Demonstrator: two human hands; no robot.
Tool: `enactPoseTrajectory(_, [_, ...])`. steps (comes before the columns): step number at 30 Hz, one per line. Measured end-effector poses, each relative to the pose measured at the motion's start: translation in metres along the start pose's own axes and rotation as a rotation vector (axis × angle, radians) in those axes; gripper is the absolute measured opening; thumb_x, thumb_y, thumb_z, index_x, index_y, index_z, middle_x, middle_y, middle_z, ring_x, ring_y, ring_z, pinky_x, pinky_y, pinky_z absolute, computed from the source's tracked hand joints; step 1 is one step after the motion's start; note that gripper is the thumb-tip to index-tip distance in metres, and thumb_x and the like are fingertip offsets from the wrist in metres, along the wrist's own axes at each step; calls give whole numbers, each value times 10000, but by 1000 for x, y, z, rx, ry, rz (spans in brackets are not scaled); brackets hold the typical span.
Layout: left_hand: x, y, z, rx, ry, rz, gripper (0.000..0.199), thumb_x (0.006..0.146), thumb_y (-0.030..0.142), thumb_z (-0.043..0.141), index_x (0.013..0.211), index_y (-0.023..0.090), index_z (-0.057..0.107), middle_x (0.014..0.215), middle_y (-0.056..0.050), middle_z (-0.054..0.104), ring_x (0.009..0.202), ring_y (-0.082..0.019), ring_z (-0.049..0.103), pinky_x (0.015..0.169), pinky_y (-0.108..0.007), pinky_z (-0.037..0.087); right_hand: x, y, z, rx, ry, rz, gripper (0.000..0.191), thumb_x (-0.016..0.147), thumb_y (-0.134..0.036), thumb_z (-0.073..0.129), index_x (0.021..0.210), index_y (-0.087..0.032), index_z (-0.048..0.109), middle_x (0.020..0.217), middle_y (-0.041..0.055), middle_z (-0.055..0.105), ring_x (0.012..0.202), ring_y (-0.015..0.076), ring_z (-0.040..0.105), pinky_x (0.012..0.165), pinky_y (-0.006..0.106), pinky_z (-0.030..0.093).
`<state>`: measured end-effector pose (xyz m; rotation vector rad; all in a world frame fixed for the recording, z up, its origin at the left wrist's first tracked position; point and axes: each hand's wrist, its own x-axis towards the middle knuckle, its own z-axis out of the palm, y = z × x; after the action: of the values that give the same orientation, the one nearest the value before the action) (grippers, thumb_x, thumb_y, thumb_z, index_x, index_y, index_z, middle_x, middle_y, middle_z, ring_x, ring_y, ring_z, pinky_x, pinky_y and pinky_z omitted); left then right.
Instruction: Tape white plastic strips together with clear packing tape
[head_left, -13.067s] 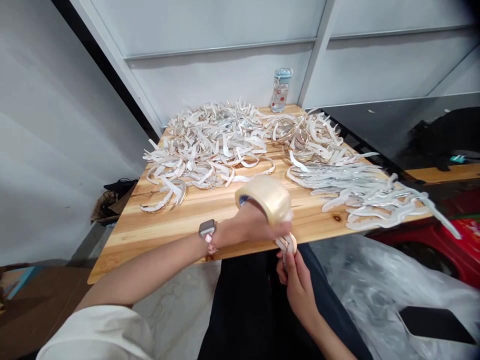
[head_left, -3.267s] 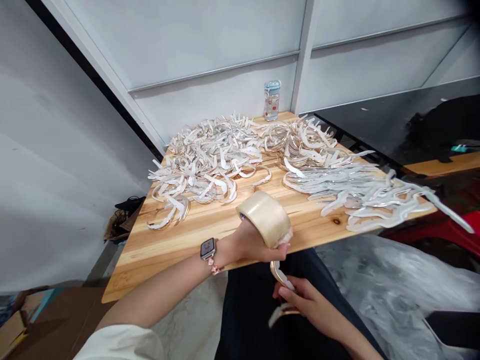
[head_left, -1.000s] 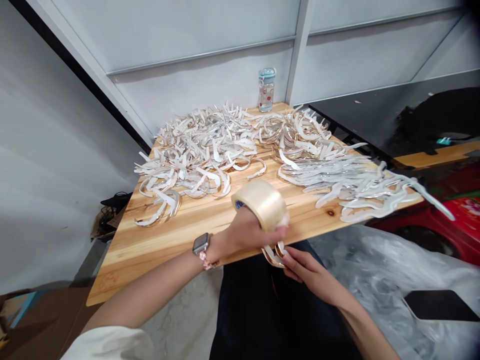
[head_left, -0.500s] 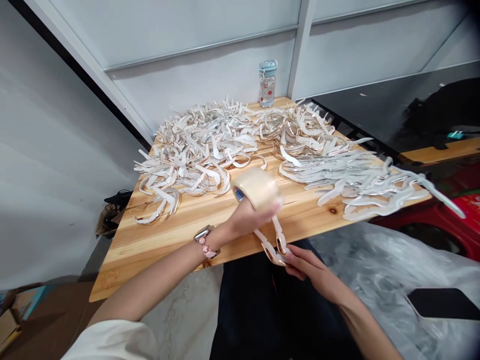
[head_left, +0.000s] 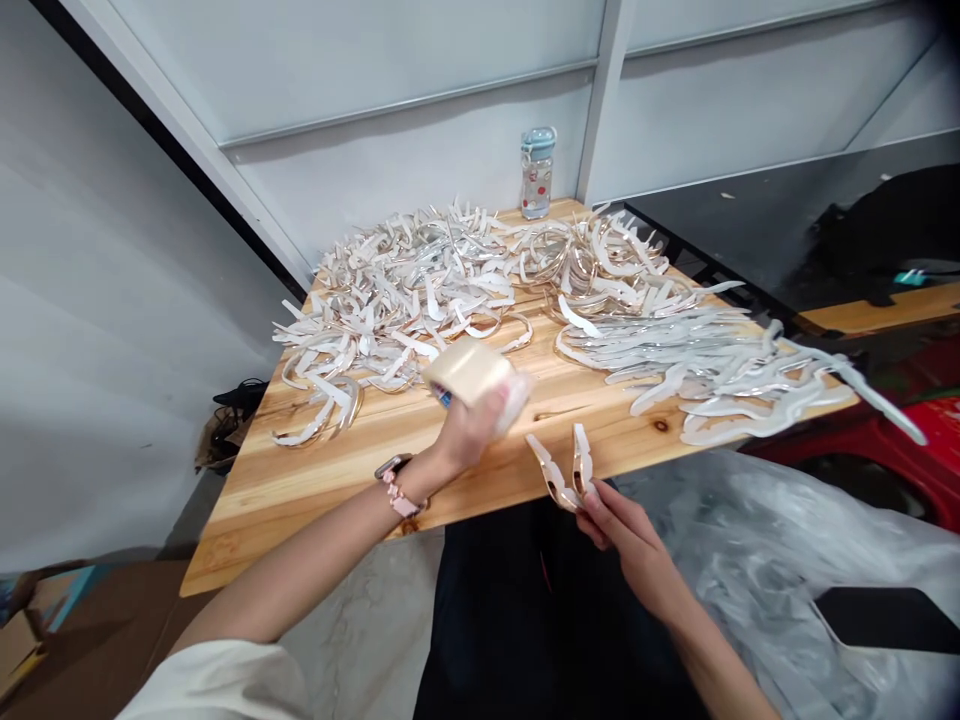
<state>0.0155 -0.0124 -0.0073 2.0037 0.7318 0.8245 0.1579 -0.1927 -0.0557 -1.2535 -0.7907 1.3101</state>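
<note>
Head camera looks down on a long pale pine table (head_left: 360, 510) standing against a grey-white panelled wall (head_left: 390, 170), its near edge just beyond the person's dark trousers (head_left: 510, 600). Three heaps of curved gold-edged bands covered in white film (head_left: 405, 300) fill the far part of the table, the rightmost combed into straighter rows. Right of the table, a crumpled clear plastic sheet (head_left: 757, 590) lies with a black phone (head_left: 889, 620) on it. Both arms reach in from the near side. The left arm (head_left: 300, 570), in a white sleeve (head_left: 210, 680), angles up over the wood, and the left hand (head_left: 469, 435) closes on a roll of clear packing tape (head_left: 469, 370), both blurred, so the exact finger placing cannot be told. The right hand (head_left: 630, 545) sits by the near edge, its fingertips (head_left: 592, 495) pinching one U-shaped gold-edged band (head_left: 559, 470) with its two limbs spread upward. At the far edge stands a clear bottle with a blue lid (head_left: 536, 172), its contents hard to tell. A smartwatch on a pink beaded strap (head_left: 394, 475) circles the left wrist.
</note>
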Motion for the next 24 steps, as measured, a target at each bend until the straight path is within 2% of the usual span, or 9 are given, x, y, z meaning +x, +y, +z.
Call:
enactPoseTrajectory(2, [-4,2,-2,57,-15,152,460,949,513,368,1143,150,573,1067,-122,695,956,-241,662,881,-376,550,-2,2,5,-35,43,-46,433,908,-610,601,784,-195,603,657,-37,417,593,113,348,549,254,302])
enactPoseTrajectory(6, [-20,17,14,359,-447,464,239,829,415,558,803,199,657,782,-17,707,796,-201,642,857,-326,523,-4,12,14,-113,15,-60,458,962,-590,522,738,-193,564,671,-18,496,647,133,427,610,264,342])
enactPoseTrajectory(8, [-23,20,20,500,-533,518,257,841,388,531,714,199,650,723,-11,695,806,-208,637,895,-335,504,-3,16,15,-107,-5,-48,465,967,-599,504,745,-195,560,691,-13,518,660,138,440,627,269,353])
enactPoseTrajectory(11, [-14,13,18,367,-405,393,280,870,423,517,812,192,665,823,-39,714,845,-211,647,876,-323,521,-1,19,15,-84,-36,-42,433,979,-583,495,812,-193,581,675,-27,486,651,134,422,635,273,334])
enactPoseTrajectory(15, [-3,0,6,201,-77,204,468,1013,375,207,1129,140,594,1084,-135,683,979,-231,643,884,-364,533,0,18,16,-72,-72,-55,430,990,-577,476,881,-181,603,652,-38,447,637,130,396,634,280,307])
enactPoseTrajectory(16, [-4,-1,4,206,-97,226,446,1001,387,242,1117,144,597,1065,-126,685,967,-231,640,890,-367,530,0,19,17,-81,-73,-62,435,992,-577,472,875,-179,602,651,-38,444,636,129,392,633,281,304])
enactPoseTrajectory(19, [-13,4,7,286,-378,387,278,844,449,524,863,193,634,833,-40,682,839,-217,627,907,-349,518,-1,20,19,-93,-80,-64,437,995,-574,472,821,-185,568,664,-34,451,639,126,385,624,279,304])
enactPoseTrajectory(21, [-18,9,11,343,-516,423,249,786,450,576,779,205,624,770,-21,667,820,-217,619,921,-346,509,-2,20,19,-92,-77,-67,439,997,-569,473,779,-193,529,668,-35,449,639,123,376,619,277,303])
enactPoseTrajectory(24, [-12,10,8,172,-372,167,296,790,480,596,842,195,655,814,-39,691,831,-223,630,921,-365,513,-1,17,18,-79,-71,-67,433,995,-575,471,806,-193,543,658,-43,421,625,117,351,605,275,288])
